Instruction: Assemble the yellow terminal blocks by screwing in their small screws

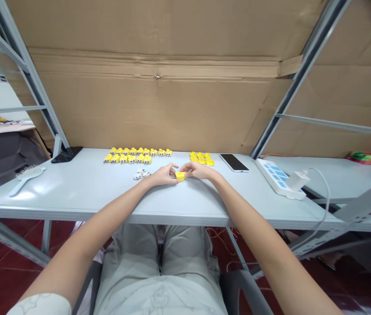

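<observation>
Between my two hands is a small yellow plastic piece [180, 176], held just over the white tabletop [178, 201]. The fingers of my left hand [164, 174] pinch it from the left, while my right hand [198, 169] grips its right side. Fingers cover part of the piece, so its full shape is hidden. A little pile of white parts [141, 174] lies to the left of my left hand. Behind my hands stand two rows of yellow figures [133, 159] with dark eye-like marks. Loose yellow pieces [201, 158] sit in a cluster beyond my right hand.
A phone [234, 162] lies right of the yellow cluster. Farther right is a power strip [279, 177] with a plugged-in charger [297, 180] and its cable. On the left rests a hairbrush [27, 177]. Metal shelf posts [290, 92] and a cardboard wall [159, 109] bound the table.
</observation>
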### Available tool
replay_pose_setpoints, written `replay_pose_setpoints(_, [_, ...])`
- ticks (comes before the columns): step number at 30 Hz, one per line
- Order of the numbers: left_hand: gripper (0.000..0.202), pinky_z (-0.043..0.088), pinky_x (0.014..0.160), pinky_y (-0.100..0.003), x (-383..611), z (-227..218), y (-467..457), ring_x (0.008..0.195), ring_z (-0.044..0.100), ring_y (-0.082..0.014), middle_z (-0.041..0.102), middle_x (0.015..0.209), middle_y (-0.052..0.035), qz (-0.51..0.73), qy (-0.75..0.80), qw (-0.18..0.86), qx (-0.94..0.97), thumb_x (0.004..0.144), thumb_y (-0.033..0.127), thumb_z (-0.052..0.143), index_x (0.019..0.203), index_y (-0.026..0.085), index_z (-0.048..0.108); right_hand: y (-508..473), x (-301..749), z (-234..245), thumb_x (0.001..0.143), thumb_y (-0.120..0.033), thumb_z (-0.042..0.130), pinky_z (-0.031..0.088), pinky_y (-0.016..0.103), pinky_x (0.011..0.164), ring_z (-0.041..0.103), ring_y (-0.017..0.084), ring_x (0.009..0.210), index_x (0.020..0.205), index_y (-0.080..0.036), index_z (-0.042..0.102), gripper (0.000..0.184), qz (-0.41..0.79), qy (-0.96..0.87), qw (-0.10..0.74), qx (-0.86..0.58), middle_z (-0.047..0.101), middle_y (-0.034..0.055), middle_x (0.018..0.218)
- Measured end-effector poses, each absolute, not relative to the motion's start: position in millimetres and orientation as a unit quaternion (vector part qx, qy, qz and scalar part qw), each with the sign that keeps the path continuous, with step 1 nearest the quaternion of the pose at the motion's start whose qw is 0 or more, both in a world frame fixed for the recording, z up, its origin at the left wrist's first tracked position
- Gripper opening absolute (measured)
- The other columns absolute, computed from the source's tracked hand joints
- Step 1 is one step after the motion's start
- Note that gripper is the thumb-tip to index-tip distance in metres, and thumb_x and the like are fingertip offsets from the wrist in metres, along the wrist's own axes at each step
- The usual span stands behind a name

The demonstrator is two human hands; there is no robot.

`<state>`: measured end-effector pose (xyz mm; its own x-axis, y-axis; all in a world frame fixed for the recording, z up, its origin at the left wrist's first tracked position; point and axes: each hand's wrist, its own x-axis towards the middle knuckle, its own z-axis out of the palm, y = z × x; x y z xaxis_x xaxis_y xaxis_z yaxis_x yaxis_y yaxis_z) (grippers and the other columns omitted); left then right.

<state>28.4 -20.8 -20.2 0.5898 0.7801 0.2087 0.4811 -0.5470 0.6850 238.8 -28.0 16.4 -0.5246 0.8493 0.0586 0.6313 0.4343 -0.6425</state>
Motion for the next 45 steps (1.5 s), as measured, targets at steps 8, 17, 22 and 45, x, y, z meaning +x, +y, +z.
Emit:
replay_pose_setpoints(8, [0.052, 0.049, 0.084, -0.035, 28, -22, -19, 0.093, 0.064, -0.0235, 0.068, 0.096, -0.0061, 0.264, 0.373, 0.260, 0.851, 0.065, 0.032, 0.070, 0.114, 0.017, 0.058, -29, 238, 17, 0.076, -0.011, 0.063, 0.050, 0.028, 0.084, 0.066, 0.017, 0.088, 0.093, -0.017, 0.071, 0.019, 0.270, -0.831, 0.189, -0.448, 0.074, 0.0057, 0.099])
replay_pose_setpoints(17, [0.046, 0.048, 0.090, -0.035, 30, -19, -17, 0.101, 0.063, -0.0230, 0.068, 0.112, -0.0091, 0.360, 0.335, 0.217, 0.843, 0.066, 0.025, 0.070, 0.111, 0.016, 0.062, -36, 239, 20, 0.086, -0.040, 0.062, 0.053, 0.025, 0.066, 0.064, 0.015, 0.074, 0.089, -0.015, 0.065, 0.026, 0.452, -0.725, 0.262, -0.450, 0.069, 0.0072, 0.084])
replay_pose_setpoints(22, [0.062, 0.049, 0.089, -0.036, 34, -11, -25, 0.112, 0.061, -0.0262, 0.062, 0.124, -0.0163, 0.412, 0.363, 0.356, 0.756, 0.072, 0.037, 0.074, 0.125, 0.014, 0.053, -39, 233, 23, 0.084, -0.034, 0.067, 0.054, 0.025, 0.069, 0.061, 0.012, 0.061, 0.080, -0.015, 0.063, 0.020, 0.529, -0.628, 0.343, -0.456, 0.065, 0.0044, 0.068])
replay_pose_setpoints(45, [0.044, 0.047, 0.081, -0.033, 26, -19, -20, 0.085, 0.061, -0.0217, 0.067, 0.099, -0.0093, 0.292, 0.370, 0.240, 0.848, 0.074, 0.054, 0.068, 0.096, 0.015, 0.069, -13, 270, 17, 0.079, -0.023, 0.066, 0.049, 0.028, 0.072, 0.066, 0.021, 0.084, 0.108, -0.014, 0.066, 0.031, 0.080, -0.644, 0.202, -0.734, 0.071, 0.0120, 0.095])
